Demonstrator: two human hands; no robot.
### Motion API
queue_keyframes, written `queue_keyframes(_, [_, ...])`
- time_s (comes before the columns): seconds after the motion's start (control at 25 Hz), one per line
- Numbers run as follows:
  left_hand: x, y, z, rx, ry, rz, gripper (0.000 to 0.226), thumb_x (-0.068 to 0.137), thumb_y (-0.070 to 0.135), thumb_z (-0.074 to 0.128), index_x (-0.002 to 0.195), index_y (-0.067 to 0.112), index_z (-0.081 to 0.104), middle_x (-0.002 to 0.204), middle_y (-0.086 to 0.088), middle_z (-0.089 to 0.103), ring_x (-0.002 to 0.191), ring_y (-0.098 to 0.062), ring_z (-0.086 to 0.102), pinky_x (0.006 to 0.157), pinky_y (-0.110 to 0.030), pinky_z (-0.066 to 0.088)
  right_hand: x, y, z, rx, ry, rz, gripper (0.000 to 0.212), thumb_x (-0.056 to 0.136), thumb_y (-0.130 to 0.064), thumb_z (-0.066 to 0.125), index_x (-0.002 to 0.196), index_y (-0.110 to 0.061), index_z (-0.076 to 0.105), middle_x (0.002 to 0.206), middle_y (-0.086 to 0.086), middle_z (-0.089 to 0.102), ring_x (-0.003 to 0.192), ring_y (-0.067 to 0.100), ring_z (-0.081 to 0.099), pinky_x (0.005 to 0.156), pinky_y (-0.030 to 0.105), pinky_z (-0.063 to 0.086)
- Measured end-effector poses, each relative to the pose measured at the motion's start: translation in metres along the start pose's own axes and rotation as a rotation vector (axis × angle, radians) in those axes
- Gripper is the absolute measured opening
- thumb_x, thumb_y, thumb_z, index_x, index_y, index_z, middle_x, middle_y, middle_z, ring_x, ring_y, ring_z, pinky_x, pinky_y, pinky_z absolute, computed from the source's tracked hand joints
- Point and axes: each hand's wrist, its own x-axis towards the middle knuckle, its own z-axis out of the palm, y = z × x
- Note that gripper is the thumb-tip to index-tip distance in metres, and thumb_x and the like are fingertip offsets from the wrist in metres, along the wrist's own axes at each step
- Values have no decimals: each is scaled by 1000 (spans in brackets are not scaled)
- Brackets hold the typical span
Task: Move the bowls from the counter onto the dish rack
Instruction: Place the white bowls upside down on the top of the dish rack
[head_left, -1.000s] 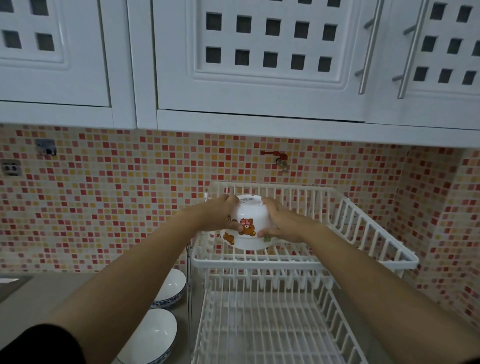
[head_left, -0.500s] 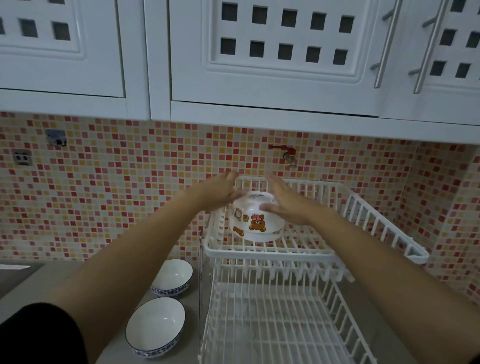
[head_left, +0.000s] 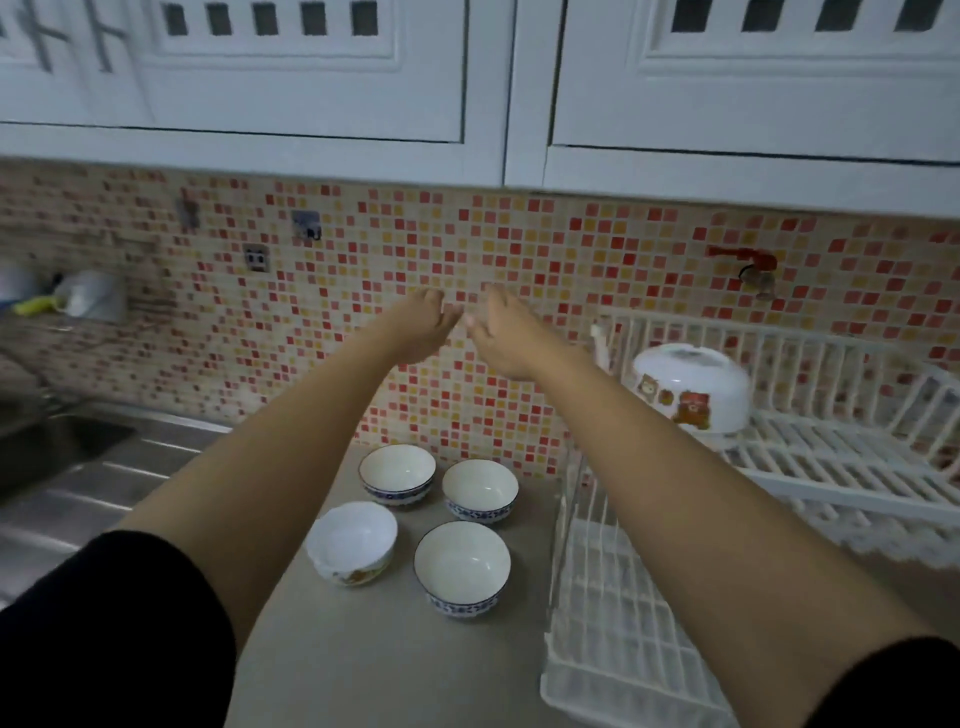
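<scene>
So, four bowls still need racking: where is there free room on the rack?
Upper tier: bare wire right of the upside-down bear bowl. Lower tier: nothing visible on it. The crowded spot is the counter, where four bowls cluster left of the rack.

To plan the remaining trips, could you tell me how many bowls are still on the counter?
4: two blue-patterned bowls at the back, one blue-patterned in front, and a wavy-rimmed bowl front left.

Grey counter (head_left: 374, 660) with four upright bowls (head_left: 462, 566) beside a white dish rack (head_left: 613, 649).
</scene>
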Motion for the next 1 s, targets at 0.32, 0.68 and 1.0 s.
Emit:
queue_keyframes(0.32, [-45,-146,77,21,-227,-260,61,101,40,23,144,-4,26,152,-24,30,140,-36,31,112,-43,27,7,-35,174,136,-285,106,66,101,-36,31,151,-4,2,161,12,5,147,29,11,117,46,20])
queue_keyframes(0.68, [-76,-251,233,-50,-436,-476,54,101,37,27,128,-6,45,132,-28,50,119,-41,50,97,-40,40,7,-37,339,247,-419,421,65,100,-26,40,148,3,7,154,17,21,134,35,38,105,40,36])
queue_keyframes(1.0, [-91,-238,275,-126,-422,-600,56,92,4,47,140,-6,20,133,-29,48,121,-41,51,99,-43,42,2,-31,380,330,-414,600,39,92,-5,46,130,2,42,131,21,53,119,34,53,91,33,43])
